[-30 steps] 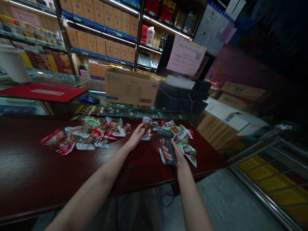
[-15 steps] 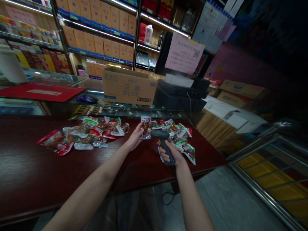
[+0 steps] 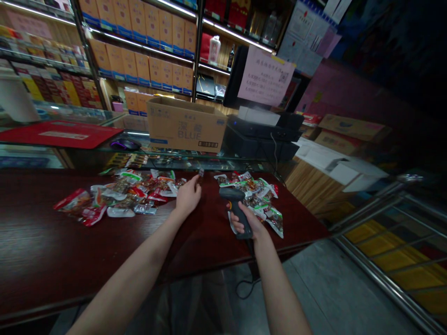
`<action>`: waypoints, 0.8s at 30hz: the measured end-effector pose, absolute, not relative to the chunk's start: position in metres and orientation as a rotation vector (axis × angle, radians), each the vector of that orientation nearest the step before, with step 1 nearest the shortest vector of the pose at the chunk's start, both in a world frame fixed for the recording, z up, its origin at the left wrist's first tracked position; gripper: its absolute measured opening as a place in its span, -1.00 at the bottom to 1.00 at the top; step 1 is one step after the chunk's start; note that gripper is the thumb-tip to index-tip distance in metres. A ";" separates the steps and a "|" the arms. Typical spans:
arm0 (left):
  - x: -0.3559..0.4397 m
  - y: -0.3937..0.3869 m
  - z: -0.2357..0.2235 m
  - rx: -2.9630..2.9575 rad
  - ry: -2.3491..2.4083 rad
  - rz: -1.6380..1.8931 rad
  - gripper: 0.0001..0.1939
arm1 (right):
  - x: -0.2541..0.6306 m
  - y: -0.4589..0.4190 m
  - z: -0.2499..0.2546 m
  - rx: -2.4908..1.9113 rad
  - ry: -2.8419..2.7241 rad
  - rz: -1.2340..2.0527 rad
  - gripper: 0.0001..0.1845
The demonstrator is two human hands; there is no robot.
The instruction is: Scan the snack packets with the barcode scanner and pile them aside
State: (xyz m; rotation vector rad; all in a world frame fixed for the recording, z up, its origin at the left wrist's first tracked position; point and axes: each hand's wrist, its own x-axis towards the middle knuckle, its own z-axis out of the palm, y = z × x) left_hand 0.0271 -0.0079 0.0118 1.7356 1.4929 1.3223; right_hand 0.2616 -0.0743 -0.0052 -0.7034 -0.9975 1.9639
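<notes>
My right hand (image 3: 246, 223) is closed round the grip of a dark grey barcode scanner (image 3: 240, 209), whose head points left. My left hand (image 3: 189, 194) pinches a small snack packet (image 3: 200, 174); only its upper end shows past the fingers. Left of that hand lies a spread pile of packaged snacks (image 3: 129, 193) in clear, red and green wrappers. A second pile of snack packets (image 3: 260, 195) lies behind and to the right of the scanner. Both piles rest on the dark red-brown table (image 3: 188, 251).
Behind the table runs a glass counter with a cardboard box (image 3: 186, 125), a computer mouse (image 3: 125, 144), a red mat (image 3: 63, 133) and a black printer-like machine (image 3: 261, 135). A metal rail (image 3: 380, 270) stands at the right. The scanner's cable (image 3: 246, 288) hangs below the table edge.
My left hand has turned over and moved left with the packet, which earlier faced the scanner with its front showing. The scanner has barely moved in my right hand.
</notes>
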 end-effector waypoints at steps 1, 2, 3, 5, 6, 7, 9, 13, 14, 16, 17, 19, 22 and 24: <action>0.022 -0.010 0.015 1.831 1.636 1.271 -0.55 | 0.262 -0.074 -0.005 -0.695 -0.993 1.967 -0.56; 0.017 -0.011 0.018 1.895 1.761 1.231 -0.55 | 0.263 -0.074 -0.005 -0.687 -0.986 1.972 -0.55; 0.012 -0.012 0.021 1.939 1.861 1.211 -0.54 | 0.263 -0.074 -0.005 -0.681 -0.977 1.977 -0.55; 0.007 -0.014 0.023 2.032 1.933 1.243 -0.50 | 0.264 -0.074 -0.005 -0.673 -0.963 1.980 -0.53; 0.007 -0.014 0.023 2.094 1.894 1.286 -0.48 | 0.264 -0.074 -0.005 -0.670 -0.958 1.977 -0.53; 0.008 -0.014 0.022 2.168 1.803 1.323 -0.46 | 0.265 -0.073 -0.005 -0.669 -0.952 1.972 -0.52; 0.013 -0.013 0.016 2.293 1.547 1.337 -0.49 | 0.265 -0.073 -0.004 -0.664 -0.935 1.953 -0.52; 0.021 -0.010 -0.004 2.200 1.471 1.299 -0.58 | 0.267 -0.074 -0.001 -0.640 -0.890 1.903 -0.54; 0.021 -0.009 -0.009 2.144 1.564 1.288 -0.57 | 0.267 -0.074 0.000 -0.628 -0.883 1.893 -0.55; 0.016 -0.008 -0.016 2.085 1.747 1.261 -0.52 | 0.268 -0.074 0.001 -0.599 -0.872 1.881 -0.56; 0.012 -0.008 -0.018 2.088 1.816 1.254 -0.50 | 0.269 -0.074 0.001 -0.583 -0.867 1.875 -0.56; 0.006 -0.009 -0.017 2.112 1.896 1.275 -0.49 | 0.271 -0.073 0.001 -0.551 -0.849 1.857 -0.57; 0.005 -0.011 -0.010 2.127 1.933 1.308 -0.51 | 0.273 -0.071 0.002 -0.494 -0.784 1.829 -0.60; 0.016 -0.010 -0.005 2.195 1.821 1.272 -0.53 | 0.276 -0.070 0.003 -0.447 -0.722 1.817 -0.62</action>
